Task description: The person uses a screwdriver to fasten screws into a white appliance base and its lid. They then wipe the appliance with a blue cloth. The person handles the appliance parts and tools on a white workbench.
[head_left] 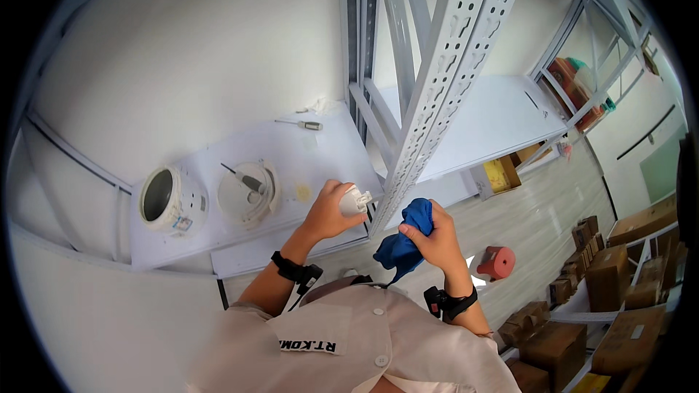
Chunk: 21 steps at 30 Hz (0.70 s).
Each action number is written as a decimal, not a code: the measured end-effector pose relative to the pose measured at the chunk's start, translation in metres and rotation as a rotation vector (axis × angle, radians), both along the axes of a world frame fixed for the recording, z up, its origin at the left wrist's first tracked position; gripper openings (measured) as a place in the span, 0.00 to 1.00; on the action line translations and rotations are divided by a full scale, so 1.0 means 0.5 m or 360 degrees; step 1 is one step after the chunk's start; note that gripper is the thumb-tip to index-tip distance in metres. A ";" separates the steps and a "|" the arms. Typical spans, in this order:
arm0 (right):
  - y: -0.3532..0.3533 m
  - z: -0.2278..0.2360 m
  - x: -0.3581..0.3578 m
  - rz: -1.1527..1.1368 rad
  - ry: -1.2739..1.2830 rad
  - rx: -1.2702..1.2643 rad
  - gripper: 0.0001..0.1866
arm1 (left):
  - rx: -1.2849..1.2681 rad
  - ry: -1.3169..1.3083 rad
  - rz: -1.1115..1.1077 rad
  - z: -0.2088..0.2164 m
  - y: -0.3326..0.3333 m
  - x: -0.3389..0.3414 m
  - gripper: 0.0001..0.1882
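Note:
My left hand [327, 211] is closed around a small white plastic part [352, 202] with a rounded body and a notched end, held above the front edge of a white shelf [196, 244]. In my right hand [435, 241] a blue cloth [405, 244] is bunched up, with a tail hanging below; it is apart from the white part. Left of my left hand, a screwdriver [251, 182] rests on a round white lid-like piece [240, 200]. Beside that stands a white cylindrical pot-like housing [182, 204] with a dark opening. Farther back lies another screwdriver [309, 126].
A perforated metal upright [444, 65] rises just beyond my hands, between this shelf and another shelf [495, 116] on the right. A crumpled white scrap [320, 106] lies at the back. On the floor stands a red roll [498, 262]; cardboard boxes [553, 349] fill racks at lower right.

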State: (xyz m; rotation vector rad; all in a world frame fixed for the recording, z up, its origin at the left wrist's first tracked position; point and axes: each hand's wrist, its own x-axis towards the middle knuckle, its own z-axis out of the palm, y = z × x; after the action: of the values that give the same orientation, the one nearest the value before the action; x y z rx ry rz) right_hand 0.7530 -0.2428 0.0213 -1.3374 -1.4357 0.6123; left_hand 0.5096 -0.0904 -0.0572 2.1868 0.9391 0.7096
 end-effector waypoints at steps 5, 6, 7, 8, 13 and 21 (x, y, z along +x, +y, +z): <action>0.058 0.009 -0.010 0.0028 0.0013 0.0005 0.15 | -0.0018 0.0375 0.0235 -0.064 0.077 0.004 0.45; 0.069 0.015 -0.012 0.0023 0.0026 -0.0006 0.15 | 0.0008 0.0430 0.0265 -0.078 0.092 0.006 0.45; 0.078 0.023 -0.013 0.0023 0.0037 -0.0019 0.15 | 0.0030 0.0484 0.0301 -0.097 0.105 0.008 0.45; 0.085 0.028 -0.013 0.0023 0.0046 -0.0036 0.15 | 0.0048 0.0535 0.0337 -0.114 0.115 0.010 0.44; 0.131 0.023 -0.014 0.0104 0.0049 0.0000 0.15 | 0.0157 0.0688 0.0393 -0.172 0.148 0.012 0.44; 0.169 0.016 -0.018 0.0185 0.0023 -0.0012 0.16 | 0.0182 0.0780 0.0395 -0.198 0.172 0.018 0.44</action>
State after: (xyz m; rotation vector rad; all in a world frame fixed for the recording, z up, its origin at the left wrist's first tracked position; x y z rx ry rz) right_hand 0.7441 -0.1583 0.0293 -1.2594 -1.5081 0.7024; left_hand 0.5188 -0.0042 -0.1560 2.4230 1.4666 0.3402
